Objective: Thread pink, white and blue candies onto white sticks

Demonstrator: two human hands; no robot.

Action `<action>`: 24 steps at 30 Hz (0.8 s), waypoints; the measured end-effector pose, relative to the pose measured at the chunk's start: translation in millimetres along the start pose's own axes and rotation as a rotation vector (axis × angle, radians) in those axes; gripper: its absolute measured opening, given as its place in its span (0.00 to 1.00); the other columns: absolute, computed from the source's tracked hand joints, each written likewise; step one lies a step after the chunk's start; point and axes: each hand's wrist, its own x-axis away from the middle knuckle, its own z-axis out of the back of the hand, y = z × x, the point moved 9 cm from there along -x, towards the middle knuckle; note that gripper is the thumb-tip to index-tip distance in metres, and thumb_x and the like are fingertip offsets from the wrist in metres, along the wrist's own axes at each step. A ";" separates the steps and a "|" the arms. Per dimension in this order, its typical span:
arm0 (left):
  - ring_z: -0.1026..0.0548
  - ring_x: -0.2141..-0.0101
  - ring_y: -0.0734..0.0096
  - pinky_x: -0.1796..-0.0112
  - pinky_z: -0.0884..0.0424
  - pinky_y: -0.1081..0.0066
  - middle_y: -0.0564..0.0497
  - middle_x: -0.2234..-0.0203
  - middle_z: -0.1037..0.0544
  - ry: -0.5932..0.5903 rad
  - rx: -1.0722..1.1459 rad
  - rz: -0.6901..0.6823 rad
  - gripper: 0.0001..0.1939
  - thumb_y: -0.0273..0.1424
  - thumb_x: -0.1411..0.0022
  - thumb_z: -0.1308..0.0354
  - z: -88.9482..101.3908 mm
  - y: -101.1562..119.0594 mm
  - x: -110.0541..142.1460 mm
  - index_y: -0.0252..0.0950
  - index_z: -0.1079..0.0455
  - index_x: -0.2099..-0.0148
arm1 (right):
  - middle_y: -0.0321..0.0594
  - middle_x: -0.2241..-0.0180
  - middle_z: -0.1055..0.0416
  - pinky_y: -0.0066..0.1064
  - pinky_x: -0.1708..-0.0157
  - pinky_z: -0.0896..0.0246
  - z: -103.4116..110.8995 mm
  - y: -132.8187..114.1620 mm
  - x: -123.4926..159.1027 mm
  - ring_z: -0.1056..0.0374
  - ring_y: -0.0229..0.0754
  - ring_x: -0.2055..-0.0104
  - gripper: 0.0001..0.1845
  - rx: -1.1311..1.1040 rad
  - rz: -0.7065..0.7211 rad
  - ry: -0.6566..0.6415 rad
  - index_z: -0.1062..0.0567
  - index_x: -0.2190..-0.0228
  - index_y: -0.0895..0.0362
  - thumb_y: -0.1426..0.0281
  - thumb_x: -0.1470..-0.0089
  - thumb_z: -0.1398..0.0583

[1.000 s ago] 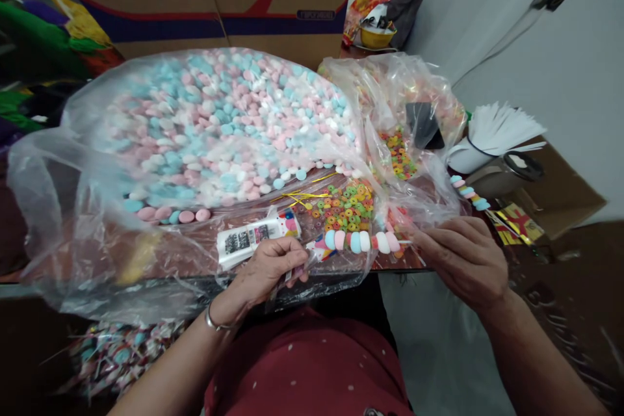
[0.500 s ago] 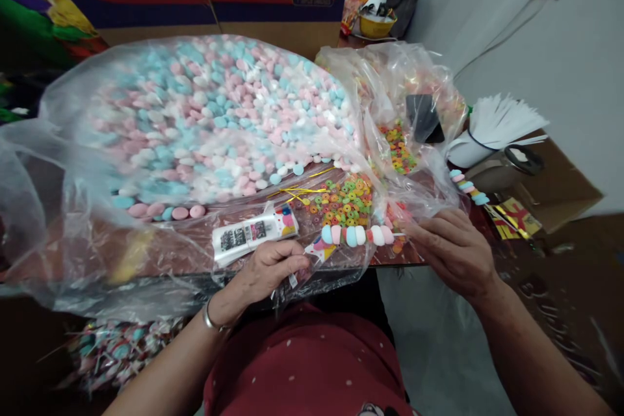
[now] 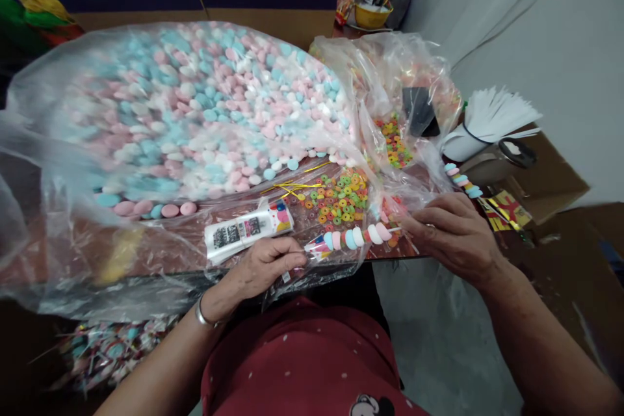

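My right hand (image 3: 451, 234) pinches the white stick of a marshmallow skewer (image 3: 358, 236), which is strung with pink, blue and white marshmallows and small gummy rings. The skewer's left end sits at the mouth of a clear printed candy bag (image 3: 319, 247). My left hand (image 3: 273, 263) grips that bag, fingers closed on it. Just behind my left hand lies a stack of similar printed bags (image 3: 251, 229). Loose gummy rings (image 3: 342, 198) are spread on the table beyond the skewer.
A large clear sack of marshmallows (image 3: 209, 104) covers the table's left and middle. Right of it are a bag of gummy rings (image 3: 394, 143), a container of white sticks (image 3: 468, 143) and another skewer (image 3: 463, 181). Wrapped sweets (image 3: 107, 351) lie below at left.
The skewer's left end has moved into the mouth of the printed bag, and the skewer now tilts up to the right. The whole view has shifted slightly.
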 end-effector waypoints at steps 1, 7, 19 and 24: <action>0.32 0.76 0.76 0.73 0.36 0.77 0.52 0.78 0.25 0.004 -0.006 -0.003 0.14 0.38 0.39 0.42 0.9 0.6 0.0 0.34 0.28 0.73 | 0.37 0.67 0.25 0.36 0.65 0.44 -0.9 2.1 0.7 0.36 0.40 0.65 0.08 -0.005 -0.008 -0.001 0.27 0.57 0.51 0.69 0.38 0.43; 0.34 0.77 0.77 0.74 0.38 0.77 0.54 0.80 0.28 0.061 -0.097 -0.046 0.13 0.36 0.40 0.42 8.8 5.1 0.3 0.34 0.28 0.73 | 0.38 0.73 0.29 0.37 0.68 0.47 -18.3 8.5 -1.4 0.40 0.41 0.69 0.09 -0.082 -0.080 -0.102 0.25 0.63 0.53 0.66 0.38 0.45; 0.35 0.79 0.78 0.77 0.39 0.78 0.54 0.81 0.28 0.045 -0.095 0.020 0.16 0.40 0.38 0.43 13.4 -10.5 0.0 0.34 0.29 0.72 | 0.35 0.79 0.34 0.33 0.71 0.49 -22.6 7.6 -23.6 0.43 0.37 0.74 0.10 -0.213 -0.104 -0.159 0.27 0.73 0.56 0.72 0.40 0.45; 0.35 0.80 0.78 0.78 0.39 0.78 0.54 0.81 0.28 0.019 -0.070 0.060 0.17 0.42 0.38 0.44 15.0 -16.6 1.5 0.34 0.30 0.72 | 0.36 0.76 0.31 0.34 0.69 0.46 -24.7 7.6 -24.3 0.41 0.39 0.72 0.10 -0.186 -0.077 -0.138 0.26 0.71 0.54 0.70 0.39 0.45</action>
